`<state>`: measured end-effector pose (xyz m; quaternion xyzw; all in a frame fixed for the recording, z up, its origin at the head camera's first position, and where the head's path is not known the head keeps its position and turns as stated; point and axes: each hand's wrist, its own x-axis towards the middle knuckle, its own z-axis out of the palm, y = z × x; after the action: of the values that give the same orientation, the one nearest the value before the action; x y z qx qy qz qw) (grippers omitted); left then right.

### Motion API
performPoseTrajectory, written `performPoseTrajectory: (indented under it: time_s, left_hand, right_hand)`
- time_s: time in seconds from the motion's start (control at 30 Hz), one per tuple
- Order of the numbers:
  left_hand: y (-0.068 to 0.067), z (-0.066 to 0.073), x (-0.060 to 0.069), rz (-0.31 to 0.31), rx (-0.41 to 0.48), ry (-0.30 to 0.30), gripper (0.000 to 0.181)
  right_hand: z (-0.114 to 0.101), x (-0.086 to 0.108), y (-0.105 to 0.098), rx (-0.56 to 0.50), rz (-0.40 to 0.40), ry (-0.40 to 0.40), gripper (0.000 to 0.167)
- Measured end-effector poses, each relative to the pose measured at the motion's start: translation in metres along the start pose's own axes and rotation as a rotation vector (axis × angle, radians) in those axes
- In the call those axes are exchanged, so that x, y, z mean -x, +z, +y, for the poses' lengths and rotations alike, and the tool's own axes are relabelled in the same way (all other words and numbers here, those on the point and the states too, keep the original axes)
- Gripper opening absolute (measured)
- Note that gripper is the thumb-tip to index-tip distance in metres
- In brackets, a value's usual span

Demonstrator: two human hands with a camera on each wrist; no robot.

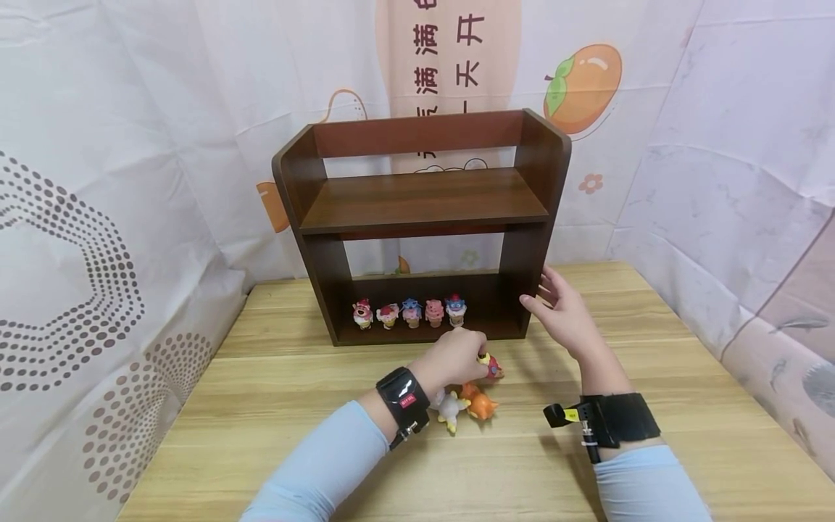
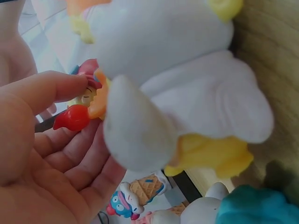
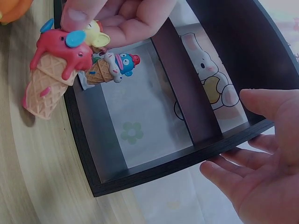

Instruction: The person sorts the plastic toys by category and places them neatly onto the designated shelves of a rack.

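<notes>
My left hand (image 1: 457, 355) pinches a small ice-cream-cone figurine (image 1: 491, 365) just in front of the shelf. The right wrist view shows its red melted top with blue spots, waffle cone (image 3: 49, 86) and yellow head between thumb and fingers. By that hand, a white-and-yellow figurine (image 1: 449, 407) and an orange figurine (image 1: 480, 402) lie on the table; the white one fills much of the left wrist view. At the right side panel of the brown shelf (image 1: 424, 196), my right hand (image 1: 564, 312) is spread, thumb by the front edge, other fingers along the outside.
Several ice-cream-cone figurines (image 1: 412, 313) stand in a row on the lower board, from its left end to past the middle. The shelf stands on a wooden table (image 1: 261, 406), before a printed cloth backdrop (image 1: 215, 109).
</notes>
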<state>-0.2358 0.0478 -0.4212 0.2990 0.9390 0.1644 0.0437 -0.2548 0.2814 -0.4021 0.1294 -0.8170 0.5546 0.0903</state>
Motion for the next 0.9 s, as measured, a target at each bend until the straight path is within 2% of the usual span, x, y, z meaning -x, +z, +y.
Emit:
performPoseTrajectory:
  time_s: [0.23, 0.67, 0.9]
  left_hand:
    - [-0.002, 0.0, -0.001, 0.03, -0.03, 0.044, 0.02]
    - [-0.014, -0.01, 0.005, 0.15, 0.071, 0.136, 0.019]
    - [-0.027, -0.014, 0.014, 0.202, 0.169, 0.131, 0.017]
  right_hand:
    - [0.001, 0.0, -0.001, 0.018, -0.004, 0.007, 0.078]
    - [-0.002, 0.001, -0.001, 0.005, 0.001, -0.012, 0.078]
    - [0.002, 0.0, -0.001, 0.0, 0.005, -0.007, 0.079]
